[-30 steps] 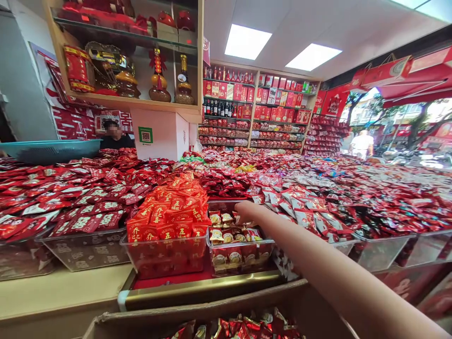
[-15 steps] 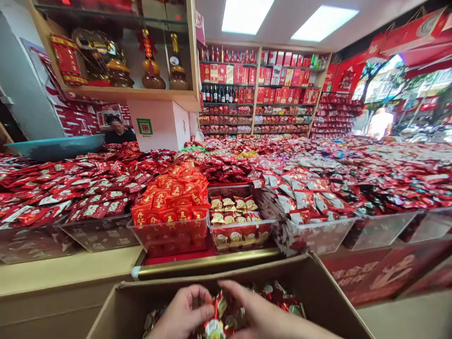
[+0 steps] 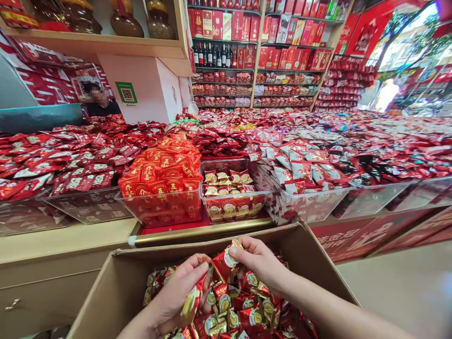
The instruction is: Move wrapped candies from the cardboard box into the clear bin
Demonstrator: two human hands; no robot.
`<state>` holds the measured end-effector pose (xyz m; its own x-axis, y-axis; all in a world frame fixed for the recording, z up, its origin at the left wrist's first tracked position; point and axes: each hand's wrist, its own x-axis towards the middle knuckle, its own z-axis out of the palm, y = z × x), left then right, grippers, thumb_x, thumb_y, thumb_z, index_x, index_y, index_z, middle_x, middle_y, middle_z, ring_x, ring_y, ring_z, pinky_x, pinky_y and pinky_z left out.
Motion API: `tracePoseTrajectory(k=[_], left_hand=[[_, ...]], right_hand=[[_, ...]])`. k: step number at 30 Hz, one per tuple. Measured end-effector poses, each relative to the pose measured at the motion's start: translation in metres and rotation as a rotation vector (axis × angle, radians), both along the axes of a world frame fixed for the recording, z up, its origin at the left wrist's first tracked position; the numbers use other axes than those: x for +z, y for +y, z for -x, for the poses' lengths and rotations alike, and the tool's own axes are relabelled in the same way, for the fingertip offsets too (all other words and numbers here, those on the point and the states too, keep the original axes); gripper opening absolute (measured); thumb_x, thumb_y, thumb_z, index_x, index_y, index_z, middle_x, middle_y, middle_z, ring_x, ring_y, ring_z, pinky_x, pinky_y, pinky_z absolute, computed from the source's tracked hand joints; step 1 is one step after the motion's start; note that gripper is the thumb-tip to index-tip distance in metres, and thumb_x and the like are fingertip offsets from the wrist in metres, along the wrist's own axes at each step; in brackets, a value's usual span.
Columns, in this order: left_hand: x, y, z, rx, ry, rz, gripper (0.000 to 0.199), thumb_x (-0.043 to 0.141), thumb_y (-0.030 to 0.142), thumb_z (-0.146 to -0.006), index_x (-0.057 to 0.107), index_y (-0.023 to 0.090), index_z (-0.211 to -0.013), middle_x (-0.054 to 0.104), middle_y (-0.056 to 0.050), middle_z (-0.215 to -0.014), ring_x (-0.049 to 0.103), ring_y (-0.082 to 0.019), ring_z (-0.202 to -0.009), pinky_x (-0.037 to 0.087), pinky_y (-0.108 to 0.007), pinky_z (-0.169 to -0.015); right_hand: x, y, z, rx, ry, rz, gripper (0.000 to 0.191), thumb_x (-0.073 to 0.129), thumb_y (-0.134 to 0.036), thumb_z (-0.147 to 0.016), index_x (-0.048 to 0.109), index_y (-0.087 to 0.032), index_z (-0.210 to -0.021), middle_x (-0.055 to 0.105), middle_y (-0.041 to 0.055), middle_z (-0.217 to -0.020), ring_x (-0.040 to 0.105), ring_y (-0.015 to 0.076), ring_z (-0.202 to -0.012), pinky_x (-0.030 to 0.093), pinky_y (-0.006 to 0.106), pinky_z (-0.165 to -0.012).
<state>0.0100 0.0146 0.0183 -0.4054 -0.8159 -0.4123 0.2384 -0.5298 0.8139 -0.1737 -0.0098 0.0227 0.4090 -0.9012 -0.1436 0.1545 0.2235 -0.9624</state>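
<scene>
Both hands are over an open cardboard box [image 3: 116, 278] filled with small red and gold wrapped packets [image 3: 243, 301]. My right hand [image 3: 259, 259] pinches a red and gold packet [image 3: 226, 261] between thumb and fingers. My left hand [image 3: 180, 287] is closed round another red and gold packet [image 3: 193, 299], which hangs low beside the palm; its fingertips come near the left edge of the right hand's packet. Behind the box, a clear bin [image 3: 235, 207] holds similar packets in rows, with its back part lower and darker.
Left of that bin is a clear bin piled with orange-red packets [image 3: 162, 174]; to its right, one with white and red packets [image 3: 303, 169]. A gold rail [image 3: 201, 233] runs behind the box. A person [image 3: 100, 101] is at the back left, near a pillar [image 3: 141, 89].
The view has tilted down, showing more of the box. My hands have come up out of the packets; my right hand now holds a packet up, and one shows in my left hand.
</scene>
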Motion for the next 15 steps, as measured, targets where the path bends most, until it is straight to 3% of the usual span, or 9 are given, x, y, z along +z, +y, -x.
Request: tracePoseTrajectory(k=[3,7,9,12,15], left_hand=[[-0.008,0.006,0.009,-0.135,-0.056,0.128,0.023,0.051,0.034,-0.078,0.048,0.020,-0.096,0.049,0.007,-0.050,0.040,-0.007,-0.038,0.041,-0.022,-0.043],[-0.019,0.009,0.011,-0.137,-0.230,0.331,0.026,0.049,0.038,-0.078,0.054,0.015,-0.068,0.043,0.005,-0.057,0.038,-0.009,-0.055,0.036,-0.021,-0.059],[-0.021,0.007,0.007,-0.215,-0.311,0.379,0.032,0.045,0.043,-0.078,0.052,0.015,-0.066,0.040,0.004,-0.060,0.035,-0.010,-0.059,0.033,-0.022,-0.058],[-0.017,0.002,0.001,-0.321,-0.459,0.465,0.036,0.038,0.048,-0.079,0.048,0.015,-0.067,0.036,0.003,-0.063,0.033,-0.011,-0.060,0.030,-0.023,-0.057],[-0.006,-0.001,-0.005,-0.384,-0.616,0.569,0.037,0.034,0.049,-0.080,0.042,0.018,-0.062,0.034,0.004,-0.062,0.032,-0.012,-0.060,0.028,-0.022,-0.055]], right_hand=[[-0.004,0.004,-0.004,-0.026,-0.008,0.015,0.030,0.058,-0.042,-0.067,0.047,-0.014,-0.064,0.047,-0.0033,-0.057,0.041,0.0060,-0.046,0.035,0.020,-0.044],[-0.010,0.006,-0.007,-0.024,0.094,0.052,0.026,0.055,-0.031,-0.069,0.041,-0.015,-0.054,0.037,-0.0059,-0.049,0.030,0.0041,-0.046,0.026,0.018,-0.044],[-0.011,0.005,-0.005,0.005,0.198,0.090,0.019,0.055,-0.025,-0.068,0.044,-0.014,-0.057,0.037,-0.0063,-0.049,0.029,0.0044,-0.047,0.025,0.018,-0.045],[-0.010,0.003,0.000,0.063,0.326,0.214,0.009,0.057,-0.020,-0.065,0.053,-0.014,-0.069,0.043,-0.0060,-0.053,0.033,0.0051,-0.050,0.028,0.018,-0.047],[-0.008,0.004,0.004,0.156,0.325,0.192,0.010,0.058,-0.021,-0.064,0.052,-0.013,-0.064,0.047,-0.0044,-0.055,0.038,0.0056,-0.051,0.031,0.018,-0.048]])
